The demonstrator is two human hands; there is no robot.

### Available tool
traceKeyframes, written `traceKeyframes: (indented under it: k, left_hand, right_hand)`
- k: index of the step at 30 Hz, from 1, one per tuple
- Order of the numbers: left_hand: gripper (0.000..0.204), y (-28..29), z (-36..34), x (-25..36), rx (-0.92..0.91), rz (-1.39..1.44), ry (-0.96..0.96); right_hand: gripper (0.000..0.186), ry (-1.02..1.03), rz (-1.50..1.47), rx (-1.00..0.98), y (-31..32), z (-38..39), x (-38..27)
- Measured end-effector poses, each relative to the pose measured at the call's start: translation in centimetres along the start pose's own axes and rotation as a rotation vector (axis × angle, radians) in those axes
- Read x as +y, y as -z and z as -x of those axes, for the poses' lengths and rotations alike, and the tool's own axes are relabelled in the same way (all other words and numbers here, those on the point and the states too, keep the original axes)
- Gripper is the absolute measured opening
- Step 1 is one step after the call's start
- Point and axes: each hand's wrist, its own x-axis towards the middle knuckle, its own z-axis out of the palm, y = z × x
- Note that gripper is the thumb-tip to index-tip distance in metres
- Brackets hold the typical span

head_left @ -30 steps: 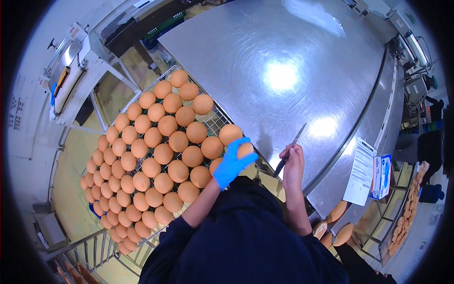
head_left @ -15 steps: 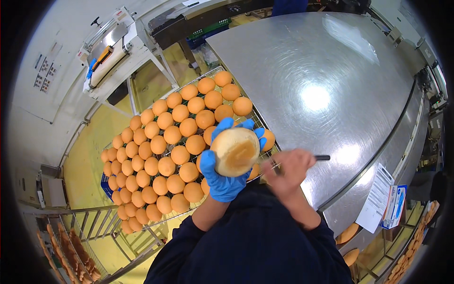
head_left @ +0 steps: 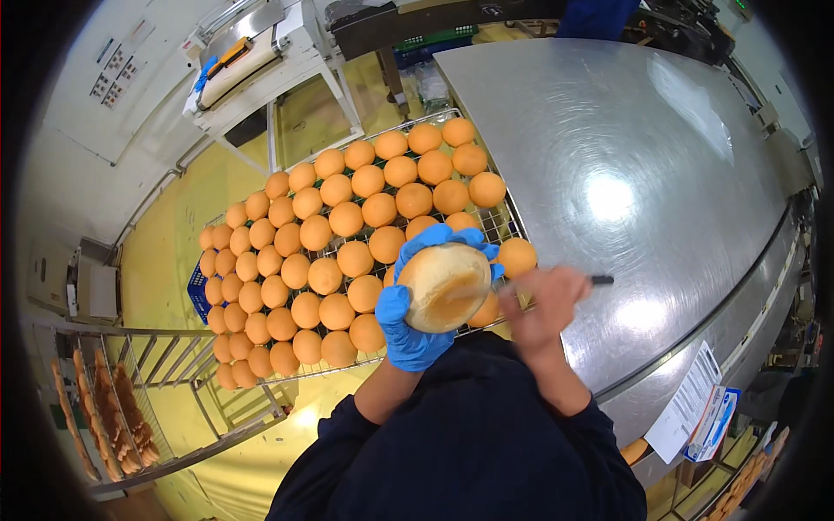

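Observation:
My left hand (head_left: 415, 326), in a blue glove, cups a round bun (head_left: 447, 288) with its pale underside facing up. A browner patch shows in the middle of that underside. Bare and blurred by motion, my right hand (head_left: 546, 304) is closed around a slim tool with a black end (head_left: 601, 280) that sticks out to the right. The tool's other end is too smeared to make out, close to the bun's right side. Below both hands, rows of golden-brown buns (head_left: 379, 209) lie on a wire rack (head_left: 497, 227).
A steel table (head_left: 556, 113) stands at the right, with a plastic sheet (head_left: 691, 104) on it. Near its front edge are a printed paper (head_left: 685, 404) and a glove box (head_left: 712, 425). A white machine (head_left: 252, 74) stands far left; another loaded rack (head_left: 109, 408) is lower left.
The view has shifted, so the rack and table sit further right. My left hand still holds the bun, now slightly tilted. My right hand remains blurred beside it with the tool.

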Motion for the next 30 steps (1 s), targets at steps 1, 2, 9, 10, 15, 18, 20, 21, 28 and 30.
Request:
traceKeyframes:
  k: [1,2,9,10,15,18,20,21,28,30]
  left_hand:
    - [0.070,0.0,0.3,0.6,-0.030,0.065,0.024]
    - [0.070,0.1,0.3,1.0,-0.067,0.140,0.050]
    - [0.070,-0.3,1.2,4.6,0.104,0.413,0.109]
    - [0.070,-0.4,1.4,5.1,0.165,0.400,0.109]
    - [0.074,-1.2,2.3,7.0,0.296,0.303,0.024]
    - [0.076,-0.8,3.2,8.1,0.292,0.276,0.005]
    - [0.077,-0.7,3.5,8.9,0.310,0.262,0.005]
    - [0.077,-0.6,3.7,9.4,0.317,0.225,0.026]
    - [0.075,1.9,5.5,13.2,0.289,0.295,0.152]
    - [0.075,2.0,6.2,14.0,0.348,0.237,0.146]
  right_hand:
    - [0.017,-0.085,0.063,0.014,-1.1,-0.8,2.0]
    - [0.017,-0.164,0.139,0.031,-1.5,-1.4,3.4]
    - [0.018,-0.072,-0.167,-0.033,-1.0,-2.3,0.7]
    - [0.017,-0.049,-0.187,-0.040,-1.0,-2.6,0.1]
    - [0.023,0.140,-0.239,-0.140,-0.6,-2.8,-3.0]
    - [0.028,0.270,-0.253,-0.220,-0.4,-2.6,-4.7]
    - [0.027,0.357,-0.263,-0.246,-0.7,-2.6,-5.8]
    - [0.027,0.399,-0.229,-0.242,-1.0,-2.6,-5.9]
    - [0.025,0.323,-0.173,-0.148,-3.8,-2.8,-6.4]
    - [0.023,0.485,-0.205,-0.189,-2.9,-2.1,-9.4]
